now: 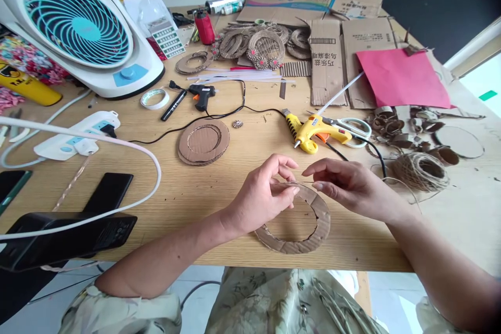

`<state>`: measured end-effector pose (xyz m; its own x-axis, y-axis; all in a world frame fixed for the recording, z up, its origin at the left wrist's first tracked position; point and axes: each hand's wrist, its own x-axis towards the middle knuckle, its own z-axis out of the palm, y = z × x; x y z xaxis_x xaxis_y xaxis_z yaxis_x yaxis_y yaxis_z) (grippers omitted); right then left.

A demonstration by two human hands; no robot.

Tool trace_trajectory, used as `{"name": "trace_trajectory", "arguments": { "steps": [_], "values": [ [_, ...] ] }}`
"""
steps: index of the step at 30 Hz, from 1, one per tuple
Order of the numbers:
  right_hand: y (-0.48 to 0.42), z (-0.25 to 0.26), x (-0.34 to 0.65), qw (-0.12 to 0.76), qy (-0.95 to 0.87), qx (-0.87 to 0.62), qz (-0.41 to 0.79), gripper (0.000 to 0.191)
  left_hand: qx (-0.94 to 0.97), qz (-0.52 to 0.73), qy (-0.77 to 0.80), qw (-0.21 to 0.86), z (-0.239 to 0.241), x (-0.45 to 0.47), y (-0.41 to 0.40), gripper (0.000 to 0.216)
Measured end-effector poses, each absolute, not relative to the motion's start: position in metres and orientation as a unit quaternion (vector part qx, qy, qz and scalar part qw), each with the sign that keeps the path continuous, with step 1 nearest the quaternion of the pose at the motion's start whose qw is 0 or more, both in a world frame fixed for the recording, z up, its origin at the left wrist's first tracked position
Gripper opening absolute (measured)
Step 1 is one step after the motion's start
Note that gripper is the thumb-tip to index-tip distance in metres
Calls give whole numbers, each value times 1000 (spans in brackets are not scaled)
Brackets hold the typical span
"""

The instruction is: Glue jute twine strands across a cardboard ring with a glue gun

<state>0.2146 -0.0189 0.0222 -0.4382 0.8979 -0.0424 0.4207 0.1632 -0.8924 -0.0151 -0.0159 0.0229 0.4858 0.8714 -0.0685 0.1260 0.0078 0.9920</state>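
My left hand (260, 193) pinches the upper edge of a flat cardboard ring (319, 227), thumb over its face. The ring is tilted above the front of the wooden table, its centre cut out with a ragged inner edge. Close beside it, my right hand (350, 188) has thumb and forefinger bent around a thin strand of twine that runs to the ring's top edge. Its fingertips partly hide the strand. Right of that hand lies a ball of twine (420, 172) with a loose end curling toward my wrist.
Behind my hands lie a yellow glue gun (321, 133), white-handled scissors (356, 130) and a round cardboard piece (203, 141). A black glue gun (202, 96) with its cable is farther back. On the left are a fan (82, 31) and a power strip (76, 135); cardboard sheets (289, 0) are at the back.
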Motion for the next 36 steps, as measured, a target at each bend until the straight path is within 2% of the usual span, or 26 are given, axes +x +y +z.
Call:
{"name": "trace_trajectory", "arguments": {
  "steps": [7,36],
  "values": [
    [-20,30,210,313,-764,-434,361,12,637,316,394,582,20,-15,-15,30],
    [-23,28,212,310,-781,-412,353,14,583,340,402,619,21,-14,-13,29]
  ]
}}
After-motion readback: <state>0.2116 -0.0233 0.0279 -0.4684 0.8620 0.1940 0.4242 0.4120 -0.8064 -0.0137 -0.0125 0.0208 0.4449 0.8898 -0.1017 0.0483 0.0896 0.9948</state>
